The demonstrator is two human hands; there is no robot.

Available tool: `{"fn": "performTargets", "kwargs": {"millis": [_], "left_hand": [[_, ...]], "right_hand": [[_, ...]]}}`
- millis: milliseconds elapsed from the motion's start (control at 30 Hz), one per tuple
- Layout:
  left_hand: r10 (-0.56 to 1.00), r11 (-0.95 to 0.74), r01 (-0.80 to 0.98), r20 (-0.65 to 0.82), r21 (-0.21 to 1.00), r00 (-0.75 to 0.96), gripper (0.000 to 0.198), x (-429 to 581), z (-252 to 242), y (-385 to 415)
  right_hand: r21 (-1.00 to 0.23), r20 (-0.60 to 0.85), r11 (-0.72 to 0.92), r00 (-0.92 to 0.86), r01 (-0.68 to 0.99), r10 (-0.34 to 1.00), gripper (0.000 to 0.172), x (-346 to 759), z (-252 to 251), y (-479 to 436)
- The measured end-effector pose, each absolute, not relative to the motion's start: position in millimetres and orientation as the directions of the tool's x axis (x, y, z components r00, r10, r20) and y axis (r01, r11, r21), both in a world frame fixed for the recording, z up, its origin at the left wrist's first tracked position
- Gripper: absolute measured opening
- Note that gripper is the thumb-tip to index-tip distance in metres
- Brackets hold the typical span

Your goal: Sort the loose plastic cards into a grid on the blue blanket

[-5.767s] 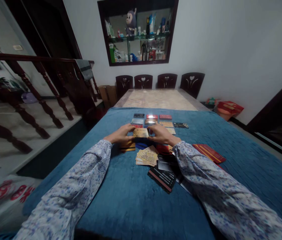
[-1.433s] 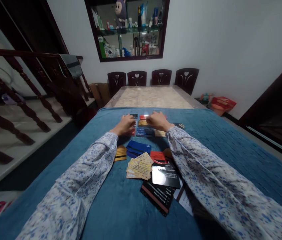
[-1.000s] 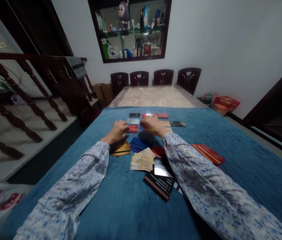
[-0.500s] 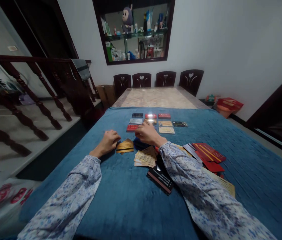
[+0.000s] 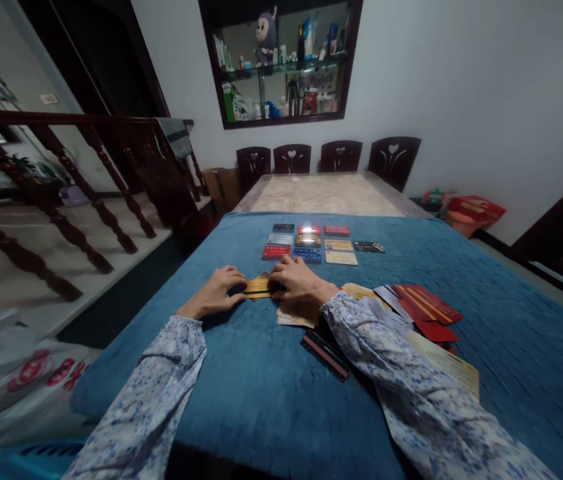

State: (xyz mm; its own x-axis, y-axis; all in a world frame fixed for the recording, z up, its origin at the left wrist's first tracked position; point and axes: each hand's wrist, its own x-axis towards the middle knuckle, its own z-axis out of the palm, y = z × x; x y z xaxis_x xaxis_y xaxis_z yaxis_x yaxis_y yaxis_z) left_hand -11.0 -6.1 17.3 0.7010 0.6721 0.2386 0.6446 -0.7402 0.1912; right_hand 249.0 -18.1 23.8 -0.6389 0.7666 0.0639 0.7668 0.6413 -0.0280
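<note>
A small pile of gold cards (image 5: 258,288) with a dark stripe lies on the blue cloth between my hands. My left hand (image 5: 217,292) holds its left end, thumb below and fingers curled above. My right hand (image 5: 298,283) has its curled fingers at the right end of the same cards and hides part of them. Beneath my right hand, a fan of cream cards (image 5: 297,316) is partly covered. A black card (image 5: 325,355) with a brownish stripe lies nearer me, beside my right sleeve. Beyond my hands, a blue card (image 5: 307,256) sits closest to the right knuckles.
Rows of cards, including a red card (image 5: 276,253) and a black card (image 5: 369,247), lie farther back. Right of my forearm is a loose heap with red cards (image 5: 428,303) and a cream card (image 5: 454,365). Chairs (image 5: 341,157) stand beyond the marble tabletop (image 5: 326,193).
My right hand has come back from the card rows to the gold cards. My left hand has closed in on their left end. The view has shifted slightly left.
</note>
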Motion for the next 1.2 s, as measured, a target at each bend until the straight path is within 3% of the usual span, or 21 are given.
{"fn": "performTargets", "kwargs": {"millis": [467,1200], "left_hand": [[0.674,-0.737,0.633,0.192,0.236,0.713,0.020,-9.0,16.4,-4.8],[0.666,-0.743,0.589,0.274,0.318,0.693,0.020,-7.3,14.2,-4.2]], "right_hand": [[-0.055,0.050,0.632,-0.630,0.773,0.775,0.032,248.2,23.0,-21.9],[-0.093,0.075,0.608,-0.603,0.788,0.794,0.026,247.7,29.5,-28.5]]}}
